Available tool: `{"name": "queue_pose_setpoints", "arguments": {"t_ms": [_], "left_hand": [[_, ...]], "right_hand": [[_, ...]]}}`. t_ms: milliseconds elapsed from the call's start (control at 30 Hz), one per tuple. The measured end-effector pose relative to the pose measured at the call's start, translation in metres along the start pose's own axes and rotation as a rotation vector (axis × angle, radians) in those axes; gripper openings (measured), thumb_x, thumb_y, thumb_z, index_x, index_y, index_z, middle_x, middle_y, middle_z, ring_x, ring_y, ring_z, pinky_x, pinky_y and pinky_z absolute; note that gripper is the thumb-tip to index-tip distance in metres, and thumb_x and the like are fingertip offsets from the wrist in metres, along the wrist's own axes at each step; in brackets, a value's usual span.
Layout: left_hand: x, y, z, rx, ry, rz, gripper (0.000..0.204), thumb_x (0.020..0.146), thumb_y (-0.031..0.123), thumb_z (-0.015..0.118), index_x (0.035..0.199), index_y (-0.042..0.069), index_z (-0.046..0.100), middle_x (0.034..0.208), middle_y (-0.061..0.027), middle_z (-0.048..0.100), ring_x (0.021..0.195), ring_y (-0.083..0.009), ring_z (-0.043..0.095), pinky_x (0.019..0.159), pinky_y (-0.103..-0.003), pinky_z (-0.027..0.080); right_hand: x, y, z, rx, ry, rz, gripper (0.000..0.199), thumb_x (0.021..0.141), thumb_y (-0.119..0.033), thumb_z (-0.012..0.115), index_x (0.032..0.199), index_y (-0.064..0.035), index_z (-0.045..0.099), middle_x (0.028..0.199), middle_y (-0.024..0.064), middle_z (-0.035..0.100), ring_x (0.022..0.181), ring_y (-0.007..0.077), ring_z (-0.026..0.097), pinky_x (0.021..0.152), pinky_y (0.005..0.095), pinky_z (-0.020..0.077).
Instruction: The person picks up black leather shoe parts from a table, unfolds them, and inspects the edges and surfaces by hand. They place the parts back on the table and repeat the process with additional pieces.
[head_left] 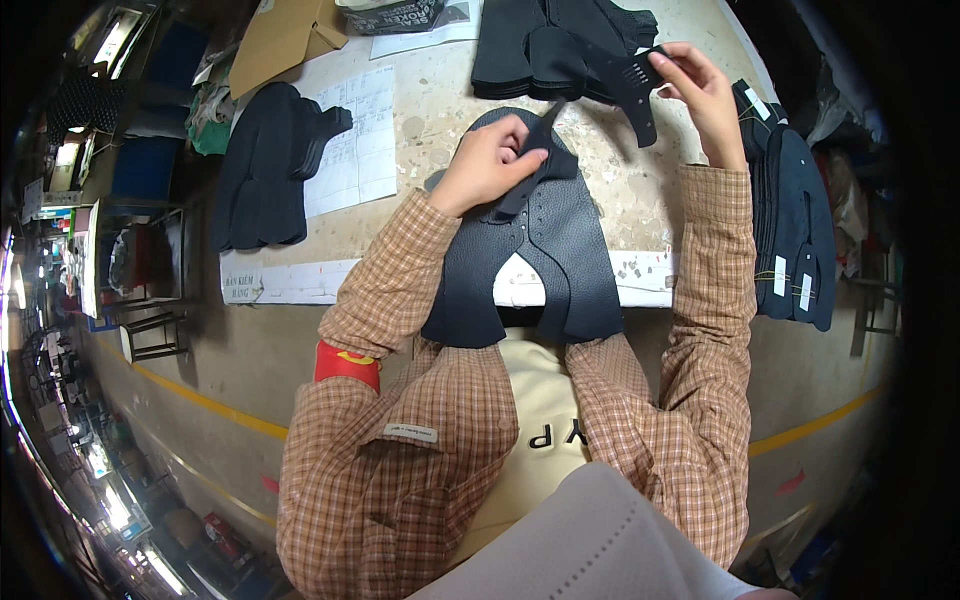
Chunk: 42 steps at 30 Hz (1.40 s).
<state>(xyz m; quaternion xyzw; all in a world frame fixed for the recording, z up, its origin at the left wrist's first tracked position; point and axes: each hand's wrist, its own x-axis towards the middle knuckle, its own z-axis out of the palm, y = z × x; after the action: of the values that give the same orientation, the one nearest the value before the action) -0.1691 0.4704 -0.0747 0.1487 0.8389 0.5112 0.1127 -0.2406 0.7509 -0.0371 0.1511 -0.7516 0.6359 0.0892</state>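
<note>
A black grained leather upper piece point(578, 240) with a curved opening and small eyelet holes lies at the table's front edge, its two lower ends hanging toward me. Over its upper part, my left hand point(482, 168) pinches a smaller black leather piece point(541, 148) between thumb and fingers. My right hand point(704, 95) is raised farther back to the right. Its thumb and fingers grip the edge of a black forked leather piece point(630, 92) with a row of slots. That forked piece hangs just in front of a stack of black cut pieces point(515, 55).
Another black stack point(262, 170) lies on the left beside a written paper sheet point(360, 130). Tagged black pieces point(806, 225) overhang the table's right edge. An open cardboard box point(285, 42) and a dark plastic bag point(392, 14) sit at the back. Scuffs and scraps mark the tabletop point(640, 200).
</note>
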Motion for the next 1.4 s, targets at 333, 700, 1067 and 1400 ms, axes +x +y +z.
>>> {"name": "queue_pose_setpoints", "arguments": {"t_ms": [333, 700, 1067, 1400], "left_hand": [[0.004, -0.009, -0.002, -0.916, 0.030, -0.008, 0.053, 0.091, -0.004, 0.047, 0.139, 0.006, 0.027, 0.113, -0.0123, 0.059, 0.098, -0.0157, 0.062, 0.084, -0.026, 0.055], [0.002, -0.005, -0.002, -0.980, 0.001, -0.001, 0.056, 0.089, -0.007, 0.045, 0.140, 0.006, 0.026, 0.118, -0.0121, 0.057, 0.101, -0.0149, 0.061, 0.082, -0.024, 0.055], [0.002, -0.011, 0.002, -0.967, 0.032, -0.015, 0.048, 0.091, -0.001, 0.050, 0.136, 0.006, 0.034, 0.111, -0.0089, 0.061, 0.095, -0.0124, 0.063, 0.079, -0.023, 0.055], [-0.004, -0.010, -0.053, -0.590, 0.262, 0.108, 0.039, 0.087, 0.007, 0.062, 0.124, 0.003, 0.049, 0.104, -0.0026, 0.063, 0.090, -0.0090, 0.060, 0.078, -0.023, 0.050]], "right_hand": [[-0.016, 0.001, 0.043, 0.380, -0.010, 0.094, 0.028, 0.089, -0.010, 0.060, 0.116, -0.0017, 0.058, 0.099, 0.0033, 0.064, 0.084, 0.0071, 0.062, 0.074, 0.0189, 0.0530], [-0.031, 0.016, 0.087, 0.359, -0.097, 0.248, 0.025, 0.090, -0.005, 0.057, 0.113, 0.0032, 0.055, 0.093, 0.0052, 0.063, 0.078, 0.0079, 0.061, 0.071, 0.0188, 0.0513], [-0.035, 0.017, 0.093, 0.277, -0.039, 0.171, 0.027, 0.085, -0.004, 0.064, 0.111, 0.0014, 0.058, 0.090, 0.0051, 0.062, 0.073, 0.0069, 0.061, 0.065, 0.0186, 0.0526], [-0.030, 0.008, 0.083, -0.148, 0.094, -0.075, 0.019, 0.083, -0.006, 0.065, 0.102, -0.0072, 0.067, 0.092, 0.0011, 0.062, 0.072, 0.0059, 0.053, 0.069, 0.0209, 0.0455]]}}
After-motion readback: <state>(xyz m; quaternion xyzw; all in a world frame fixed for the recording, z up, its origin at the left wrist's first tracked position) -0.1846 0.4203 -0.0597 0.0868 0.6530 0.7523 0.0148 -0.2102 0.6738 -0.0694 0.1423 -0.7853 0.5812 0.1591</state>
